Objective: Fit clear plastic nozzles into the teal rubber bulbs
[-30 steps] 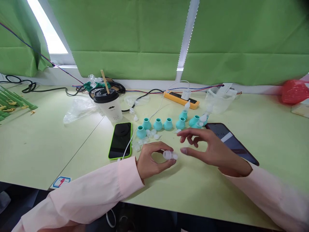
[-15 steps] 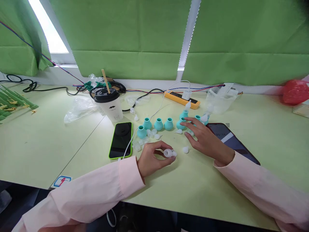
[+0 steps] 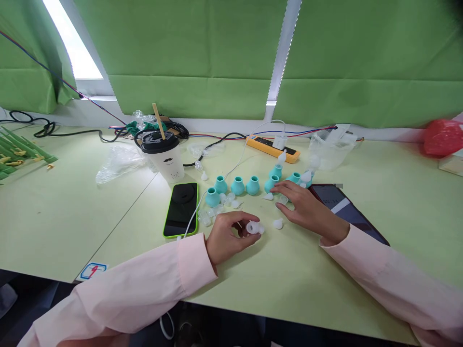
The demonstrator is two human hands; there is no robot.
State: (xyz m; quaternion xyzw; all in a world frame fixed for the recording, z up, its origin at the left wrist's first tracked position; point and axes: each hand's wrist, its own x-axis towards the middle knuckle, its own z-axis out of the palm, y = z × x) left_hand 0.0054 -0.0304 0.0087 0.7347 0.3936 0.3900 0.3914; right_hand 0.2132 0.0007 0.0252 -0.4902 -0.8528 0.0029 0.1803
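My left hand (image 3: 231, 237) is closed in a pinch on a small translucent plastic cap (image 3: 252, 227), its round opening turned towards me. My right hand (image 3: 307, 209) is open, thumb and index finger apart. Near those fingertips is a clear plastic piece (image 3: 283, 199); I cannot tell whether they touch it. Just beyond them stands a turquoise bulb-shaped base (image 3: 271, 184). Another turquoise base (image 3: 276, 171) behind it carries a white flame-shaped tip (image 3: 281, 158). A white flame-shaped piece (image 3: 278, 223) lies on the table between my hands.
More turquoise bases (image 3: 238, 186) and loose clear caps (image 3: 205, 217) sit left of centre. A green-cased phone (image 3: 181, 209) lies left, a dark phone (image 3: 347, 209) right. Behind are a lidded cup (image 3: 168, 164), a yellow power strip (image 3: 292, 155) and a plastic bag (image 3: 331, 149).
My right hand's fingertips have drawn slightly back towards me from the turquoise base, and the clear piece beside them shows more. My left hand has tilted the cap slightly.
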